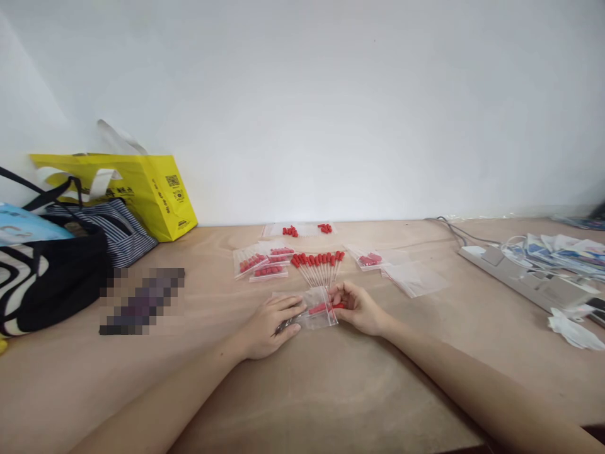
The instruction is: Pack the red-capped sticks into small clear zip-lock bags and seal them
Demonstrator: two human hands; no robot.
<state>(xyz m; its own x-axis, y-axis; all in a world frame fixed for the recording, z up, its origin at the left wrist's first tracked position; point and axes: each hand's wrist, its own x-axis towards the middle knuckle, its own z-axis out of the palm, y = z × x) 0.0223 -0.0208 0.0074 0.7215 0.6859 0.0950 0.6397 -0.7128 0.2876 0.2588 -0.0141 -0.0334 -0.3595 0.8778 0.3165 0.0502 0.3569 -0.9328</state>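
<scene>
A clear zip-lock bag with something red inside lies on the table between my hands. My left hand holds the bag's left end, with a dark shiny item, too small to name, showing between thumb and fingers. At the bag's opening, my right hand pinches a red-bulbed dropper that reaches partly into it. Just beyond, several glass droppers with red rubber bulbs lie fanned out, bulbs pointing away from me.
Filled bags lie left of the fan; another filled bag and flat bags lie right. Red bulbs rest on plastic at the back. A yellow bag and dark bag stand left, a power strip right.
</scene>
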